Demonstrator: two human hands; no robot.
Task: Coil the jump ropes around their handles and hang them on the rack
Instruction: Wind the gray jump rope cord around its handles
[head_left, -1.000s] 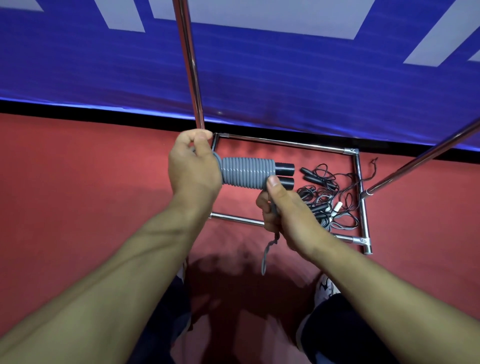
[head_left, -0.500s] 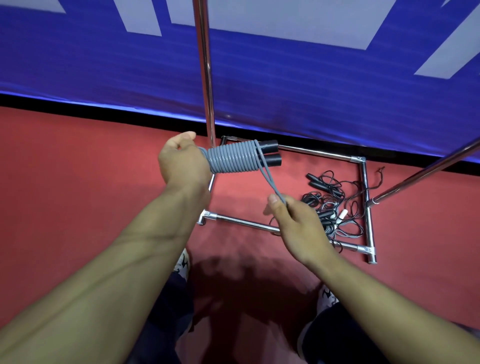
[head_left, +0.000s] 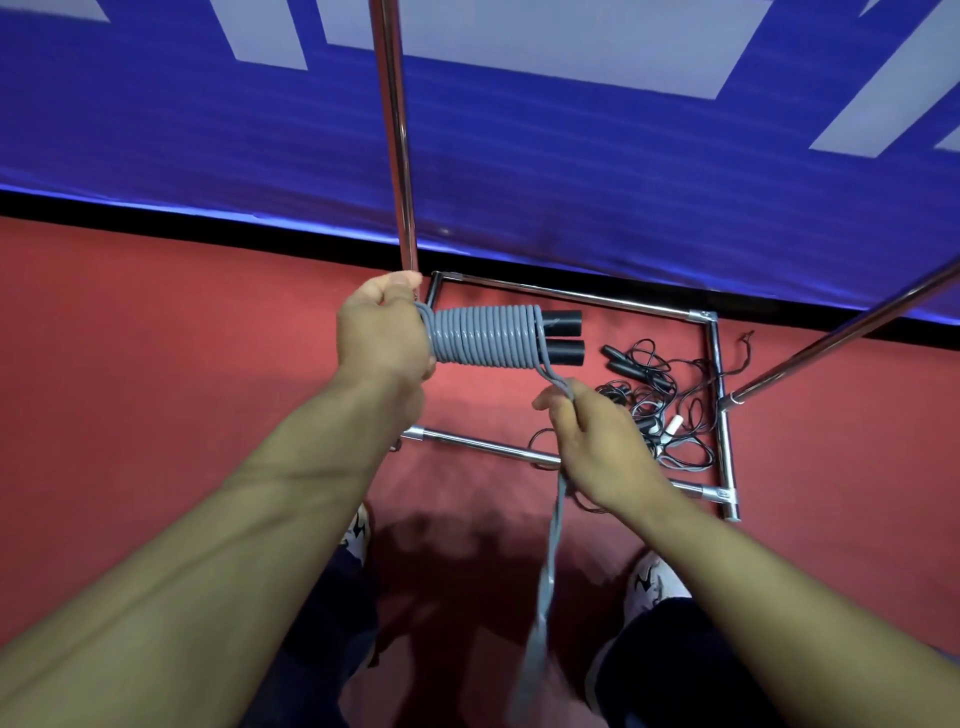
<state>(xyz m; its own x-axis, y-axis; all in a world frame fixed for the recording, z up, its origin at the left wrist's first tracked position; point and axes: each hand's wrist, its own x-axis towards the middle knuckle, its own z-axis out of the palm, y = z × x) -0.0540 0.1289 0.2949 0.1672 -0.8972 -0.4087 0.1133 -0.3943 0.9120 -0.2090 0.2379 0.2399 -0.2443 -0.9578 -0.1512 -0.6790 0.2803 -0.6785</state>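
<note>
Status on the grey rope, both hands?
Left hand grips coiled grey rope at handles. Right hand pinches loose doubled tail. Not hung yet. Black ropes piled inside rack base.

Red floor (head_left: 156, 389), running back to a black strip under a blue banner. Chrome rack base (head_left: 719, 415) set on it as a rectangular frame of tubes. Tangle of black jump ropes (head_left: 654, 410) heaped inside the frame at its right end, cords trailing over the front and right tubes

Even overhead light, soft shadow on the red floor (head_left: 156, 364), wide-angle bending edges, slight blur below.
</note>
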